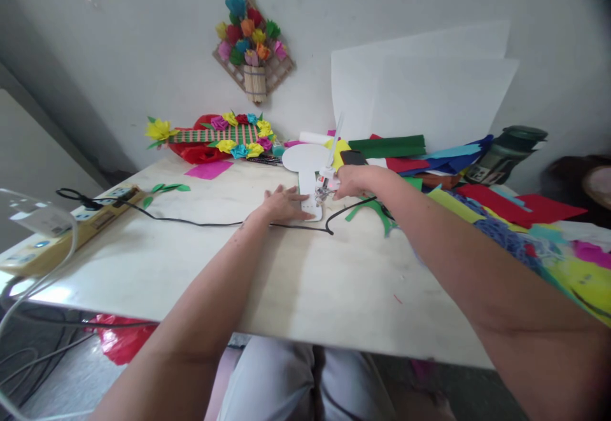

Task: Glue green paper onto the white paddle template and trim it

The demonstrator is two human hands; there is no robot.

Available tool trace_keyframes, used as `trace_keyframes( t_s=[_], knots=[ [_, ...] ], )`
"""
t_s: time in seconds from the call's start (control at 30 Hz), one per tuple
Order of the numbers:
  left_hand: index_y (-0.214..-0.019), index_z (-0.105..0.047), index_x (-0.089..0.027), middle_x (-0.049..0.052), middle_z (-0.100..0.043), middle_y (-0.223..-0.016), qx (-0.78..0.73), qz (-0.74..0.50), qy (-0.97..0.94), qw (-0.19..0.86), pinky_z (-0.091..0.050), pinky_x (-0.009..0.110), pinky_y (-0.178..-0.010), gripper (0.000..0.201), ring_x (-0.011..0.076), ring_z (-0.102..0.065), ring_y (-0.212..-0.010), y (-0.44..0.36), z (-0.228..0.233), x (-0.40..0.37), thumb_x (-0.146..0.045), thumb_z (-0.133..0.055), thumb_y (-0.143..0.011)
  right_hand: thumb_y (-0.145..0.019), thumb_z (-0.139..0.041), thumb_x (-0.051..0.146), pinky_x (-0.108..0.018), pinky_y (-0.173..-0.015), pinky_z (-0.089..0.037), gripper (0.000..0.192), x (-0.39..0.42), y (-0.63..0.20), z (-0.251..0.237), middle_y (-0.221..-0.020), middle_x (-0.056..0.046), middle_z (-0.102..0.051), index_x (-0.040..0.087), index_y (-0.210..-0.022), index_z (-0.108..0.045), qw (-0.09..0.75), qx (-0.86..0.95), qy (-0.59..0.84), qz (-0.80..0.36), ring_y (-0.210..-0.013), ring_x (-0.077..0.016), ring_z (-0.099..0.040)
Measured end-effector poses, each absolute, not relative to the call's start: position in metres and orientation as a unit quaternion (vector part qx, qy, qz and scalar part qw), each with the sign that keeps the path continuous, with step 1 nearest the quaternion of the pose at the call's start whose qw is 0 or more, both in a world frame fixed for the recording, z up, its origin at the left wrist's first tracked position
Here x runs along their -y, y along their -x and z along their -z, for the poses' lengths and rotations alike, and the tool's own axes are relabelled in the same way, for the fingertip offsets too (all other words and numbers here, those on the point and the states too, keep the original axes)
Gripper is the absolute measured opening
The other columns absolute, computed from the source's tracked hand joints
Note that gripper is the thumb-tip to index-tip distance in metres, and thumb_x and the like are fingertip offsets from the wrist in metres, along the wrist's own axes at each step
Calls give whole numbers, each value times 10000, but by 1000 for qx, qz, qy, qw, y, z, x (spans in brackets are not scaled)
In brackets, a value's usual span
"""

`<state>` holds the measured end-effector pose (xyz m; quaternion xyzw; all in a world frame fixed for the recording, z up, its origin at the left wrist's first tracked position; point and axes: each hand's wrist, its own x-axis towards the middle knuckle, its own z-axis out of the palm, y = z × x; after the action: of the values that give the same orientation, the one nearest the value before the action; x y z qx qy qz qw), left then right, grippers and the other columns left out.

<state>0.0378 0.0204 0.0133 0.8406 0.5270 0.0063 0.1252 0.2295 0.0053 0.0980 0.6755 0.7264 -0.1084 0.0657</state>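
Note:
A white cutout (308,182) with a round head and a narrow neck lies on the table, a few small marks at its near end. My left hand (285,203) rests over that near end, fingers spread and touching its left edge. On the other side my right hand (356,181) is closed round a white glue gun (328,182). The pale glue stick (337,135) rises from the gun's top. Its tip is close above the cutout; whether they touch I cannot tell. A black cord (205,223) crosses the table near both hands.
A yellow power strip (76,230) lies at the left edge. Green paper leaves (169,187) and a guitar-shaped paper-flower craft (222,136) sit behind it. Coloured paper (515,205) and blue yarn (501,235) cover the right side, near a dark bottle (508,152).

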Motion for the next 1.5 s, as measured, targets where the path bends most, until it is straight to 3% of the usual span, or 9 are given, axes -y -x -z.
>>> trace_keyframes(
  t_s=[0.43, 0.57, 0.73, 0.8, 0.9, 1.0, 1.13, 1.27, 1.5],
  knots=[
    [-1290, -379, -452, -28, -205, -1475, -521, -13, -846, 118, -62, 618, -997, 760, 368, -83, -1339, -35, -10, -21, -758, -449, -598, -617, -719, 385, -288, -525, -435, 424, 15, -228, -100, -573, -48, -579, 122, -931, -613, 64, -722, -681, 104, -557, -189, -581],
    [-1295, -380, -441, -20, -193, -1479, -524, -10, -843, 118, -56, 613, -1001, 764, 361, -71, -1343, -36, -11, -18, -754, -451, -601, -539, -765, 379, -248, -512, -430, 430, 26, -248, -107, -646, -45, -603, 133, -862, -622, -108, -707, -686, 134, -566, -154, -564],
    [-1277, -406, -441, -33, -229, -1465, -522, -43, -841, 134, -42, 612, -1004, 713, 350, -87, -1345, -34, -13, -13, -716, -483, -624, -630, -689, 378, -223, -444, -408, 290, 32, -270, -89, -556, 2, -545, 134, -754, -596, -375, -588, -693, 182, -464, -102, -487],
    [-1259, -454, -401, -26, -328, -1422, -525, -112, -824, 182, -80, 561, -1034, 648, 318, -164, -1337, -31, -12, -12, -679, -471, -674, -662, -659, 367, -214, -392, -385, 244, 31, -269, -70, -494, 32, -480, 151, -705, -553, -465, -530, -664, 250, -399, -80, -422],
    [-1270, -484, -254, 54, -542, -1253, -509, -323, -740, 298, -308, 363, -1009, 623, 230, -437, -1206, -28, -10, -15, -608, -431, -760, -679, -648, 302, -192, -359, -369, 207, 28, -260, -40, -459, 68, -422, 172, -666, -487, -550, -469, -586, 365, -356, -56, -366],
    [-1186, -552, -149, 114, -644, -1040, -512, -444, -623, 390, -475, 296, -824, 611, 206, -615, -950, -30, -12, -19, -556, -533, -731, -684, -637, 210, -174, -345, -367, 173, 28, -253, -23, -435, 80, -410, 165, -655, -471, -576, -429, -547, 430, -334, -45, -359],
    [-1070, -588, -76, 126, -651, -840, -555, -439, -540, 456, -533, 294, -634, 515, 175, -650, -637, -40, -21, -19, -396, -673, -676, -749, -607, 254, -189, -415, -450, 137, 33, -248, -16, -546, 38, -552, 163, -777, -508, -585, -390, -527, 477, -394, -67, -502],
    [-1027, -572, -56, 102, -631, -715, -588, -410, -506, 479, -536, 298, -594, 437, 188, -643, -584, -53, -28, -16, -272, -700, -669, -778, -589, 369, -204, -433, -467, 240, 36, -238, -14, -710, 7, -633, 206, -934, -506, -576, -375, -522, 505, -476, -97, -591],
    [-890, -562, -93, 80, -610, -655, -616, -408, -460, 493, -531, 291, -568, 282, 197, -640, -591, -67, -23, -20, -241, -677, -679, -780, -582, 394, -207, -417, -454, 289, 38, -222, -12, -709, -10, -608, 199, -971, -488, -599, -331, -511, 521, -473, -104, -579]
  ],
)
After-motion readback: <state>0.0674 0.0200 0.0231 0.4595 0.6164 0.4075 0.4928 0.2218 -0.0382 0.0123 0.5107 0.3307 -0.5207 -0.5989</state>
